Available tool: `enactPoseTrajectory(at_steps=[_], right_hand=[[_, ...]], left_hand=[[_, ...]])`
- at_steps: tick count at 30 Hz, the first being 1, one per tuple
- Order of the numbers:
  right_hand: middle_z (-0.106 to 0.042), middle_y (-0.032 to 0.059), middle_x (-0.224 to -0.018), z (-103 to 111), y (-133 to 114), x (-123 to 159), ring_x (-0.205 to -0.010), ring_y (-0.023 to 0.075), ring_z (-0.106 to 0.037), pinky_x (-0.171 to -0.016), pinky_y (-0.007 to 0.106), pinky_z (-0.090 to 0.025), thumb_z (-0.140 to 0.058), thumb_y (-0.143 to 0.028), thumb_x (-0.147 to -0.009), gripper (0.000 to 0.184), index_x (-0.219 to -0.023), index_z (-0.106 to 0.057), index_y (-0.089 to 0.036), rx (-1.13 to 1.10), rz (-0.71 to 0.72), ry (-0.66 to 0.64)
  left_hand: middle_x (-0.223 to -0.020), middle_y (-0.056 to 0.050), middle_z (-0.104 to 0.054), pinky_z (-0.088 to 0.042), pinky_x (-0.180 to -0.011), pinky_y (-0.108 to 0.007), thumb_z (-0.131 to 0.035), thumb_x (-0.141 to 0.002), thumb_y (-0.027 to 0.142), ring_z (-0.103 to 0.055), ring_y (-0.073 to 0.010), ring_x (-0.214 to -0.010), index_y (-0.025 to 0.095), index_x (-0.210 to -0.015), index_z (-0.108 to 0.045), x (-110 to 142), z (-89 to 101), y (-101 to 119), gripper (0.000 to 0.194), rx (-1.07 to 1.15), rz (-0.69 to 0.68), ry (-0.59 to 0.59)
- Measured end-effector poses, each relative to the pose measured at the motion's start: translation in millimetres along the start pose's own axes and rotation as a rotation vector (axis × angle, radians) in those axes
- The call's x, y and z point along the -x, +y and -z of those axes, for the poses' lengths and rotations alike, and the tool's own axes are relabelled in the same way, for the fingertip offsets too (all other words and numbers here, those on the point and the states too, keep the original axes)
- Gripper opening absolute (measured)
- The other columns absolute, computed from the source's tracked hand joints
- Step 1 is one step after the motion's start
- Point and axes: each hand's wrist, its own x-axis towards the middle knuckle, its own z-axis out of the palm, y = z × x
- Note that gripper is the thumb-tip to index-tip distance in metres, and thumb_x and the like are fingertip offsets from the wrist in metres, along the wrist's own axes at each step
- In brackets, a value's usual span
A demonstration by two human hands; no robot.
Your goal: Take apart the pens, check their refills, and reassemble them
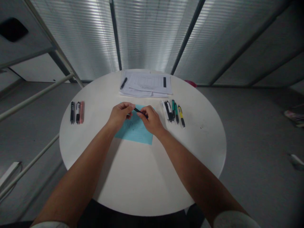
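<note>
Backlit blinds point(152, 38) over grey floor point(249, 126)

Round white table point(190, 152), printed papers point(147, 84) at far edge, three pens point(76, 112) left, black, green, yellow pens point(174, 114) right

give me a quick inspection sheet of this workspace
surface: round white table, papers at the far edge
job's things: black pen held over a light blue paper sheet
clutter: three pens in a row at left; a group of pens at right, among them a yellow one; stacked printed papers with a black pen on top
hands: right hand pinches the black pen; left hand curls at its other end, contact cannot be told
cables: a dark cable by a white strip on the floor
surroundings: grey floor, window blinds, pale rails, a shoe
</note>
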Motion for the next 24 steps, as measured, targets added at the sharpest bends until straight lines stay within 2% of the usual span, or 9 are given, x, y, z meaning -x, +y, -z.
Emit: enactPoseTrajectory(at_steps=[8, 14, 19, 22, 24], right_hand=[[-0.060, 0.0041, -0.088, -0.8, 3.4, -1.6, -0.085, 0.0172, -0.056, -0.080, 0.031, -0.043, -0.038, -0.037, -0.101, 0.027, -0.089, -0.056, -0.021, -0.027, 0.056, 0.014], [-0.060, 0.0042, -0.089, -2.0, 5.1, -1.9, -0.086, 0.0175, -0.056, -0.079, 0.031, -0.043, -0.037, -0.041, -0.101, 0.029, -0.091, -0.057, -0.022, -0.024, 0.050, 0.005], [-0.062, 0.0044, -0.088, -0.8, 5.1, -1.5, -0.085, 0.0179, -0.058, -0.077, 0.031, -0.043, -0.035, -0.041, -0.102, 0.032, -0.090, -0.057, -0.022, -0.035, 0.010, -0.012], [-0.064, 0.0045, -0.095, -0.6, 4.6, -0.3, -0.085, 0.0175, -0.060, -0.078, 0.031, -0.044, -0.037, -0.042, -0.101, 0.030, -0.099, -0.059, -0.022, -0.046, -0.031, -0.021], [-0.065, 0.0032, -0.099, -1.4, 4.9, 0.5, -0.079, 0.0159, -0.060, -0.075, 0.031, -0.045, -0.047, -0.044, -0.097, 0.026, -0.109, -0.056, -0.024, -0.054, -0.088, -0.025]], left_hand=[[-0.084, -0.003, -0.065, -0.045, -0.056, -0.025, -0.083, -0.064, 0.034, -0.059, -0.0117, -0.067, 0.018, -0.095, -0.072, 2.0, 0.1, 2.0, 0.037, 0.110, 0.048, -0.081], [-0.079, -0.003, -0.064, -0.045, -0.055, -0.025, -0.083, -0.064, 0.036, -0.058, -0.0121, -0.064, 0.016, -0.079, -0.069, 0.3, -1.7, -1.2, 0.029, 0.088, 0.042, -0.029], [-0.087, -0.006, -0.067, -0.046, -0.058, -0.024, -0.082, -0.067, 0.035, -0.060, -0.0131, -0.071, 0.016, -0.086, -0.074, 1.1, -0.1, -0.8, 0.028, 0.097, 0.023, -0.083], [-0.088, -0.006, -0.067, -0.045, -0.059, -0.024, -0.082, -0.067, 0.036, -0.058, -0.0121, -0.071, 0.017, -0.086, -0.075, 0.5, 0.6, -0.1, 0.028, 0.092, 0.010, -0.042], [-0.087, -0.005, -0.067, -0.044, -0.058, -0.023, -0.082, -0.068, 0.037, -0.056, -0.0111, -0.069, 0.017, -0.084, -0.074, -0.7, 1.5, 0.1, 0.027, 0.099, -0.003, 0.013]])
